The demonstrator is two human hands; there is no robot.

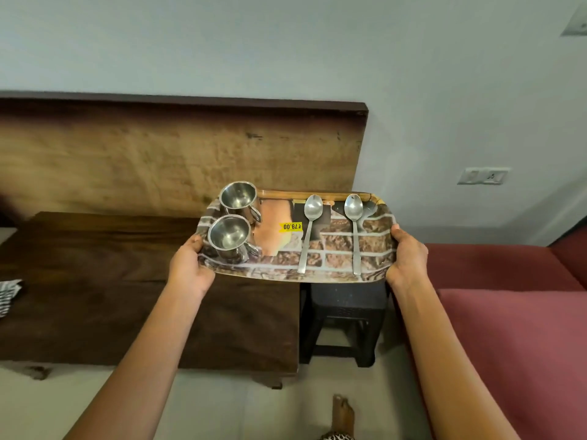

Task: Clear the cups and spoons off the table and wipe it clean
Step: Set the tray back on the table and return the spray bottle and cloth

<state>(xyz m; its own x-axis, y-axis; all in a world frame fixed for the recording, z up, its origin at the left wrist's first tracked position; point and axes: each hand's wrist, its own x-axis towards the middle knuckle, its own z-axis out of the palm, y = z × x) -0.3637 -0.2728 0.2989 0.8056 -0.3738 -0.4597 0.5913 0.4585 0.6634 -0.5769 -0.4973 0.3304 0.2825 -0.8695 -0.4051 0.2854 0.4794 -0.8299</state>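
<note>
Far cup (pixel 238 196) behind near cup (pixel 227 236) at left of tray (pixel 330 258), left spoon (pixel 313 206) beside right spoon (pixel 353 206) at its right, stool (pixel 347 300) beneath, table (pixel 95 281) left.

The left forearm (pixel 152 350), in from 7 o'clock, and the right forearm (pixel 441 360), in from 5 o'clock, are bare all the way back to the lower edge of view. The left hand (pixel 190 265) and right hand (pixel 408 258) are bare too. At 6 o'clock a bare foot (pixel 343 414) shows, and just below it is a scrap of garment (pixel 338 436) printed with dark spots on a pale ground.
</note>
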